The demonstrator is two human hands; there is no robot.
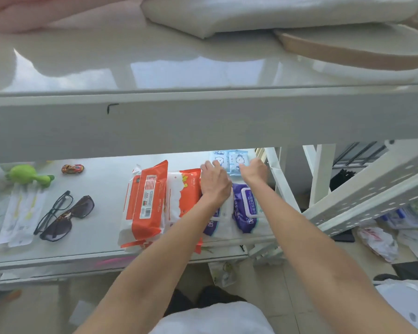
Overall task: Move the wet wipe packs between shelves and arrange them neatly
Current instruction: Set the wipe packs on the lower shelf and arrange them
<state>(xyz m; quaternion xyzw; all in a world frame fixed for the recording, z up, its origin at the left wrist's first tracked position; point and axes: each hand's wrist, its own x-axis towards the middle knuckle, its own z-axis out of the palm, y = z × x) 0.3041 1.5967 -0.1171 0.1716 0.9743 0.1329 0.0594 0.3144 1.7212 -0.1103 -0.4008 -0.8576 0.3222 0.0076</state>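
Note:
On the lower shelf [101,189] lie several wet wipe packs. Two orange-and-white packs [147,203] stand on edge in the middle, with two purple-and-white packs [246,210] to their right. Behind those, at the back right, two small light-blue packs [229,160] sit side by side. My left hand [214,182] reaches in over the purple packs, and its fingers touch the left blue pack. On the other side, my right hand [253,172] curls round the right blue pack's outer edge. The fingertips of both hands are partly hidden.
Sunglasses [68,218], black-framed glasses [53,209], a green toy [28,175], a small toy car [72,168] and white sachets [19,215] lie on the shelf's left half. The upper shelf [203,68] holds folded white cloth [275,13]. A perforated white upright [372,196] stands at the right.

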